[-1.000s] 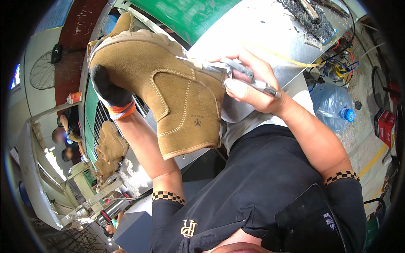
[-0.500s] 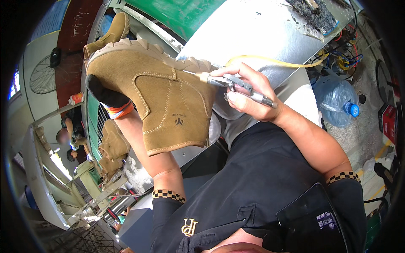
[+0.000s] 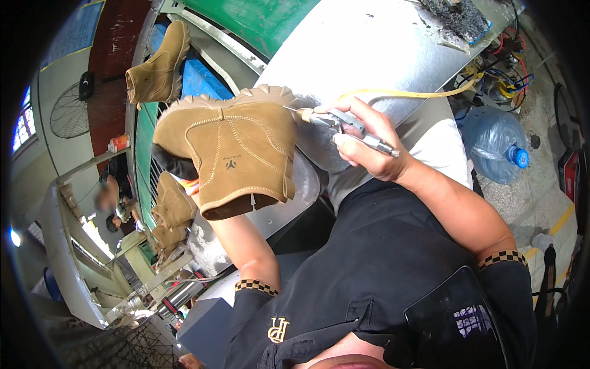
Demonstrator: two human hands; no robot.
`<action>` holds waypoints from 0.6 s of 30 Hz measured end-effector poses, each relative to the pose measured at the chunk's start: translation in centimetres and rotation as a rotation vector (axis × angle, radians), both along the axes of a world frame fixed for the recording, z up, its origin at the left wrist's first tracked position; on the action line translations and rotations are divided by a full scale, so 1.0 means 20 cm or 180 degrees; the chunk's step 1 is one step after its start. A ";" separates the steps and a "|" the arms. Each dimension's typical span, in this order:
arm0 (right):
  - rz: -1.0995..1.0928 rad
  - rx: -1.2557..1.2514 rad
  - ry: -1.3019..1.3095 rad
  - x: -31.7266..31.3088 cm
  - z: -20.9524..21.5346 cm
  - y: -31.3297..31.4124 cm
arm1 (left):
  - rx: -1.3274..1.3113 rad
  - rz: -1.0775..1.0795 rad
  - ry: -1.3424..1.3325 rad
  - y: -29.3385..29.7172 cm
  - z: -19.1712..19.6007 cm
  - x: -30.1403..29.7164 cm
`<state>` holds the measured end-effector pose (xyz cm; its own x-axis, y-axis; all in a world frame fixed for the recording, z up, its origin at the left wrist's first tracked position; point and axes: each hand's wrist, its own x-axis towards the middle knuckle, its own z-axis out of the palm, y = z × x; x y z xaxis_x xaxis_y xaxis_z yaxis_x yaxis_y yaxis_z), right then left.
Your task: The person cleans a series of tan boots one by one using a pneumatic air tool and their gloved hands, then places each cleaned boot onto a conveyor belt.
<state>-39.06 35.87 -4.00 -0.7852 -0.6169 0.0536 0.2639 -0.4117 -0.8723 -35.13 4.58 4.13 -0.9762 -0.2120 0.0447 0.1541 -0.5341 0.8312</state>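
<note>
Steady the boot (image 3: 246, 144), guide the pen-shaped tool (image 3: 369, 140) lightly.
Your gloved left hand (image 3: 174, 162) grips the boot, raised before you; your right hand (image 3: 376, 132) is closed around the tool, its tip near the heel end of the sole (image 3: 261, 94), contact unclear. Brace the boot firmly; keep the yellow hose (image 3: 399, 93) slack.

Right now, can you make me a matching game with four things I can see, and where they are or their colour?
1. nearest boot
2. pen-shaped tool
3. clear plastic bottle
4. thin hose

A. yellow
B. held in the right grip
C. topped with a blue cap
D. held in the gloved left grip

Right pairs: 1-D, 2-B, 3-C, 4-A
</note>
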 end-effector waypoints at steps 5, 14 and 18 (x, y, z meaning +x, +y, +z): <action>-0.0073 -0.0164 -0.0099 0.00 0.05 -0.07 | 0.0227 0.1031 -0.0613 -0.13 -0.16 0.32; -0.0080 0.0101 0.0076 -0.01 0.03 -0.21 | 0.0322 0.2013 -0.1644 0.04 -0.25 0.88; -0.0110 0.0146 -0.0003 0.05 0.00 -0.22 | -0.0229 0.1630 -0.2459 0.24 -0.19 1.04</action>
<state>-38.15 31.44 -4.09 -0.8062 -0.5911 0.0252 0.2509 -0.3801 -0.8902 -14.39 9.44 0.37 -0.5287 -0.6473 -0.5491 -0.2534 -0.4970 0.8299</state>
